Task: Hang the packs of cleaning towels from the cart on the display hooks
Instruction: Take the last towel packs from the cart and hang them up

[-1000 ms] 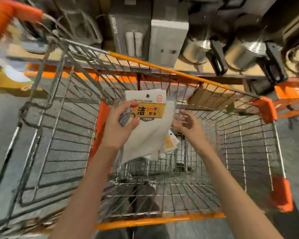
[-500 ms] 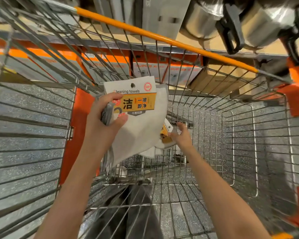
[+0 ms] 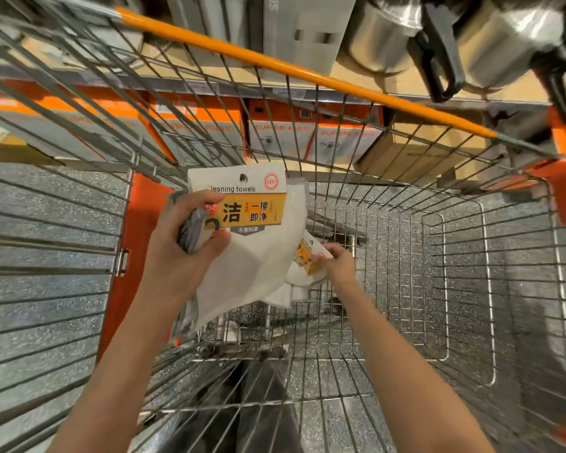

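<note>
since a second ago your view has dipped lower into the cart point(image 3: 455, 289), and your right hand point(image 3: 335, 261) has gone from hovering with fingers spread to reaching down onto a second pack point(image 3: 307, 259) on the cart floor.

your left hand point(image 3: 183, 256) holds the first pack of cleaning towels point(image 3: 245, 230) up inside the cart, near its left wall – thumb across the yellow label, fingers curled behind the card header, along with what looks like more packs stacked grey-edged behind it. the white cloth hangs down below your palm.

your right hand's grip is closing on the lower pack: fingertips pinch its small yellow label where it lies on the wire floor, partly under the hanging cloth of the first.

to do this step well, take the lower pack by its stiff card header rather than the loose cloth, so the hang hole stays flat and ready for a hook. lift straight up – the cloth could snag on the wire mesh.

inside the cart you have only these white towel packs showing; a few pale scraps lie under them, too blurred to name. beyond the orange handle bar point(image 3: 307, 70), shelves point(image 3: 389, 89) carry boxes and steel pots. no display hooks are in view.
</note>
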`<state>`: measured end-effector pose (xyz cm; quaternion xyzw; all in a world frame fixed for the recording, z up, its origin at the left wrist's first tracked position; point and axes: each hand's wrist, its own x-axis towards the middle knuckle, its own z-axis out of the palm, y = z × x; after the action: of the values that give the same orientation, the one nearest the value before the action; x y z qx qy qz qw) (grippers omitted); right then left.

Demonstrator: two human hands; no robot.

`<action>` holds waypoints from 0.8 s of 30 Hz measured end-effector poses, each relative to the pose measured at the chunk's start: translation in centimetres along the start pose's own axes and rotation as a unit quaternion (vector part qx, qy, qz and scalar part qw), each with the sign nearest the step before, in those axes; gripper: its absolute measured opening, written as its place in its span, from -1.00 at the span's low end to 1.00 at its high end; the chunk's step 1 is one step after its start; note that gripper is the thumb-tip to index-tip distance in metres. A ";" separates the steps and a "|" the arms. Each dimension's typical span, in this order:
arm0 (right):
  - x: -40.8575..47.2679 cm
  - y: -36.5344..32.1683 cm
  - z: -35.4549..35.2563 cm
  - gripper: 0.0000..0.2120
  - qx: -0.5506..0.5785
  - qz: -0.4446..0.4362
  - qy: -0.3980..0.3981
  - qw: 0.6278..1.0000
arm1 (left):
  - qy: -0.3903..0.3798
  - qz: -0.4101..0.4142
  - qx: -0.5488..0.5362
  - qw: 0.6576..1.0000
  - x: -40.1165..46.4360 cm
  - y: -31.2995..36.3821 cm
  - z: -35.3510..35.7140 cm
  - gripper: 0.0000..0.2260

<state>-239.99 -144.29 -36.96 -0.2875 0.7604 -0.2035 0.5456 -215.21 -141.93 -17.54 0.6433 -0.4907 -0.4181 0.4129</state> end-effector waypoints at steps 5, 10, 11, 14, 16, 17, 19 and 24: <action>-2.4 -4.3 -2.0 -0.80 0.071 -0.070 -0.053 0.994 | 0.021 -0.007 -0.006 1.000 -0.9 0.5 -0.8 -0.53; -6.5 -9.6 -3.9 -0.81 0.103 -0.116 -0.038 0.987 | 0.038 -0.012 -0.003 0.999 -1.4 3.0 -2.1 -0.45; -7.6 -10.8 -4.4 -0.82 0.108 -0.128 -0.040 0.985 | 0.035 -0.003 -0.003 0.999 -1.5 3.8 -2.5 -0.44; -11.4 -15.0 -5.9 -0.83 0.124 -0.180 -0.045 0.975 | 0.024 0.033 -0.024 0.999 -1.9 6.9 -3.9 -0.50; -14.2 -17.9 -6.9 -0.83 0.135 -0.216 -0.034 0.966 | 0.031 0.046 -0.030 0.998 -2.0 8.8 -4.8 -0.46; -15.7 -19.3 -7.5 -0.85 0.148 -0.236 -0.028 0.960 | 0.036 0.053 -0.028 0.998 -2.2 9.9 -5.4 -0.44; -18.8 -22.4 -8.7 -0.90 0.168 -0.280 -0.021 0.945 | 0.043 0.073 -0.026 0.996 -2.5 11.9 -6.6 -0.46; -26.6 -29.2 -12.2 -0.93 0.166 -0.389 -0.007 0.906 | 0.076 0.122 -0.020 0.989 -2.6 17.0 -9.3 -0.44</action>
<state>-238.89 -148.79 4.16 -0.4675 0.5396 -0.5208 0.4681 -211.71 -141.28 1.68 0.6001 -0.5244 -0.3242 0.5097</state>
